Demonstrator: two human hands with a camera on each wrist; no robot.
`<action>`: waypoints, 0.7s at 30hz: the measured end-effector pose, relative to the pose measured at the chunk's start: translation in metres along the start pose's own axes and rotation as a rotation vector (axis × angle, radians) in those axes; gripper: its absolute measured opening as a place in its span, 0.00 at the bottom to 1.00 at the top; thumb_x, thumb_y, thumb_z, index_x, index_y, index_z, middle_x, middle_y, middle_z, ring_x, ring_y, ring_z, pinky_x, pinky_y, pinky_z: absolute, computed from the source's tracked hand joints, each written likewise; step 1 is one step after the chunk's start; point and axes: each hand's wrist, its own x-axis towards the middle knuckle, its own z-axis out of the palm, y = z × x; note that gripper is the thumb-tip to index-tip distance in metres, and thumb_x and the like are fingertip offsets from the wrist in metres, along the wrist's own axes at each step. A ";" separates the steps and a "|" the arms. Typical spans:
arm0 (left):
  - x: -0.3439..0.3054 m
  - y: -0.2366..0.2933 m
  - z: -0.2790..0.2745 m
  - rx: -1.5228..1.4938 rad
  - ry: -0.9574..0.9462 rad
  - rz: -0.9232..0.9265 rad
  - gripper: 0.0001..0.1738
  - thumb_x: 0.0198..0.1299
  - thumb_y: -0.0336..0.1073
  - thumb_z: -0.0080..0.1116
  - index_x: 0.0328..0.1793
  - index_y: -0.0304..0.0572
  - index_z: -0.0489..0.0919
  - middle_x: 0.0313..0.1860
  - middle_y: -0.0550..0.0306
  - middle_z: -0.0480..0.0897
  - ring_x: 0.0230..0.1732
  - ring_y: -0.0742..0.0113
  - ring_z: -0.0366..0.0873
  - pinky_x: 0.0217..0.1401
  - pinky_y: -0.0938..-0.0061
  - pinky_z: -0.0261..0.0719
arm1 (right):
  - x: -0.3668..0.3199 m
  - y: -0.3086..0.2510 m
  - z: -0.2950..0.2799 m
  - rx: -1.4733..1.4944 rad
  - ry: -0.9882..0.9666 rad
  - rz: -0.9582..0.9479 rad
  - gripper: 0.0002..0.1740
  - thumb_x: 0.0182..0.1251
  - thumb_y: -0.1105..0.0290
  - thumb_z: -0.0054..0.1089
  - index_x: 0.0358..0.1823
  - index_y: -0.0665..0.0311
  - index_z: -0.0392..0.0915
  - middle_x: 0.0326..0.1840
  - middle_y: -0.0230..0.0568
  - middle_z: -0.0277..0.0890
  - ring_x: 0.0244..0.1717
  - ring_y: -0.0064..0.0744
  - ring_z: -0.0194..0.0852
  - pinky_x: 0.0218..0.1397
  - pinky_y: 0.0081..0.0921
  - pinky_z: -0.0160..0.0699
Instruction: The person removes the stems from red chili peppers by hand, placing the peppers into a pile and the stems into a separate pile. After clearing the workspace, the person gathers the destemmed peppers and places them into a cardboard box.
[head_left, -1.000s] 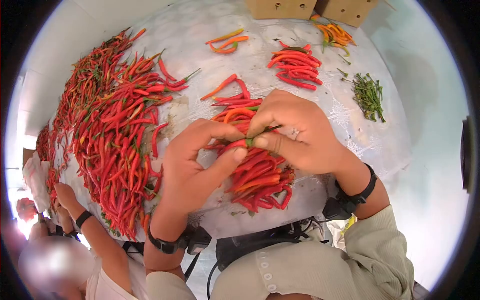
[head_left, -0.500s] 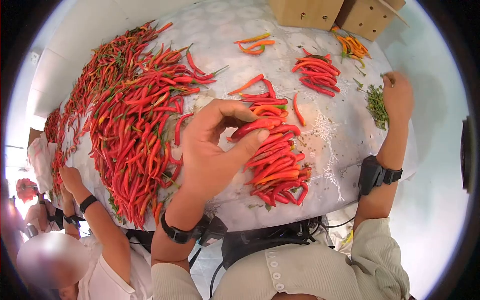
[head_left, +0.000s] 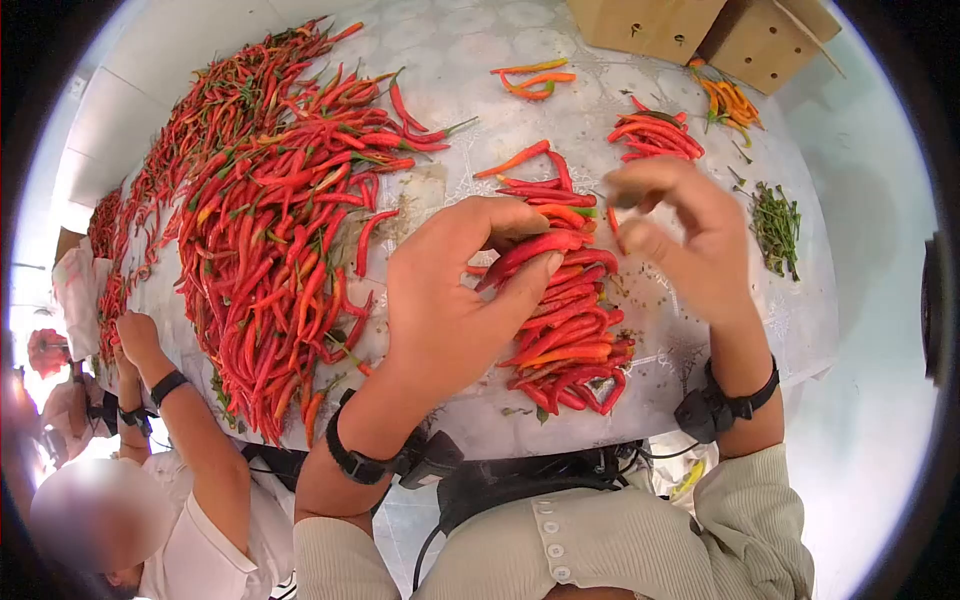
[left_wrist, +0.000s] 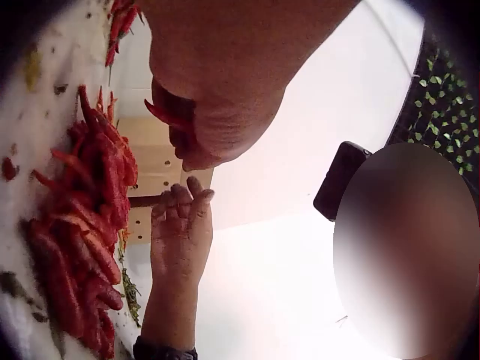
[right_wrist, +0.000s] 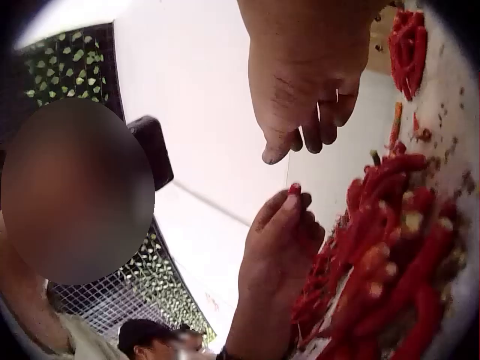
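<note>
Back from the green stems (head_left: 777,228), the right hand (head_left: 680,240) now hangs over the near pile (head_left: 570,345) of chilies, fingers loosely curled and empty. Beside it, the left hand (head_left: 455,300) pinches one red chili (head_left: 530,248) just above that pile. Farther off lie the big heap (head_left: 270,220) and cardboard boxes (head_left: 700,25).

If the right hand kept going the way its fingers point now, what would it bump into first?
Probably the red chilli pinched in the left hand, just above the small chilli pile; the right hand points that way, though depth is unclear.
</note>
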 end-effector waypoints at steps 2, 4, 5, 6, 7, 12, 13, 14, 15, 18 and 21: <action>0.000 0.001 0.000 0.032 -0.007 -0.016 0.16 0.50 0.23 0.69 0.46 0.36 0.78 0.40 0.56 0.83 0.39 0.72 0.81 0.46 0.76 0.79 | -0.003 -0.009 0.015 0.118 -0.087 0.035 0.15 0.58 0.71 0.69 0.47 0.64 0.81 0.41 0.38 0.82 0.42 0.30 0.80 0.48 0.26 0.77; 0.001 0.002 0.000 0.072 -0.022 -0.030 0.16 0.50 0.23 0.69 0.46 0.36 0.78 0.40 0.55 0.83 0.39 0.72 0.81 0.45 0.76 0.79 | -0.005 -0.008 0.021 0.050 -0.134 0.004 0.16 0.57 0.71 0.69 0.47 0.65 0.81 0.41 0.40 0.82 0.42 0.32 0.80 0.48 0.26 0.77; 0.001 0.001 0.001 0.098 -0.022 0.002 0.17 0.50 0.24 0.68 0.46 0.37 0.78 0.39 0.55 0.84 0.39 0.69 0.82 0.44 0.75 0.80 | -0.005 -0.007 0.022 0.015 -0.156 -0.012 0.16 0.57 0.70 0.69 0.47 0.65 0.81 0.40 0.42 0.82 0.42 0.33 0.80 0.47 0.27 0.77; 0.001 0.000 0.001 0.125 -0.021 0.034 0.17 0.50 0.25 0.68 0.47 0.38 0.77 0.39 0.54 0.85 0.38 0.66 0.84 0.43 0.73 0.80 | -0.006 -0.007 0.022 0.020 -0.164 -0.003 0.15 0.58 0.70 0.68 0.47 0.65 0.81 0.40 0.42 0.82 0.41 0.33 0.80 0.47 0.27 0.77; 0.000 -0.001 0.002 0.150 -0.021 0.066 0.18 0.50 0.26 0.68 0.47 0.38 0.77 0.38 0.53 0.85 0.38 0.63 0.85 0.41 0.72 0.81 | -0.006 -0.006 0.021 0.025 -0.171 0.006 0.15 0.58 0.70 0.68 0.46 0.66 0.80 0.40 0.43 0.82 0.41 0.33 0.81 0.47 0.27 0.77; -0.001 0.000 0.004 0.095 -0.022 0.038 0.22 0.49 0.22 0.69 0.51 0.36 0.75 0.41 0.53 0.83 0.41 0.70 0.83 0.46 0.75 0.81 | -0.006 -0.006 0.020 0.084 -0.139 0.107 0.12 0.61 0.70 0.66 0.45 0.66 0.80 0.39 0.42 0.81 0.40 0.31 0.80 0.45 0.26 0.77; -0.001 0.001 0.004 0.089 -0.015 0.031 0.23 0.49 0.22 0.69 0.52 0.36 0.74 0.41 0.53 0.83 0.41 0.70 0.83 0.46 0.75 0.81 | -0.006 -0.005 0.021 0.119 -0.104 0.144 0.12 0.62 0.70 0.65 0.44 0.67 0.80 0.39 0.41 0.81 0.39 0.29 0.79 0.45 0.25 0.77; 0.000 0.002 0.004 0.072 -0.006 -0.020 0.23 0.50 0.22 0.69 0.52 0.35 0.74 0.41 0.54 0.83 0.41 0.70 0.83 0.47 0.75 0.81 | -0.006 -0.004 0.021 0.153 -0.068 0.180 0.11 0.62 0.70 0.65 0.44 0.67 0.80 0.39 0.40 0.81 0.39 0.28 0.78 0.45 0.25 0.76; 0.000 0.004 0.002 0.055 0.004 -0.069 0.23 0.50 0.22 0.69 0.52 0.35 0.74 0.41 0.54 0.83 0.42 0.70 0.83 0.47 0.75 0.81 | -0.006 -0.001 0.020 0.175 -0.026 0.196 0.11 0.63 0.70 0.64 0.45 0.67 0.79 0.38 0.39 0.81 0.39 0.26 0.78 0.46 0.24 0.76; 0.002 -0.002 -0.001 -0.025 0.046 -0.114 0.21 0.52 0.21 0.68 0.52 0.34 0.73 0.40 0.55 0.82 0.42 0.70 0.83 0.46 0.76 0.81 | -0.004 0.008 0.015 0.220 0.106 0.220 0.12 0.67 0.69 0.62 0.47 0.68 0.78 0.39 0.34 0.80 0.40 0.21 0.75 0.48 0.23 0.74; 0.004 -0.010 -0.003 -0.077 0.107 -0.115 0.18 0.52 0.21 0.67 0.49 0.35 0.75 0.38 0.54 0.84 0.39 0.70 0.84 0.44 0.76 0.81 | -0.002 0.023 0.011 0.250 0.245 0.213 0.12 0.68 0.69 0.61 0.48 0.69 0.77 0.40 0.33 0.79 0.41 0.21 0.75 0.49 0.23 0.75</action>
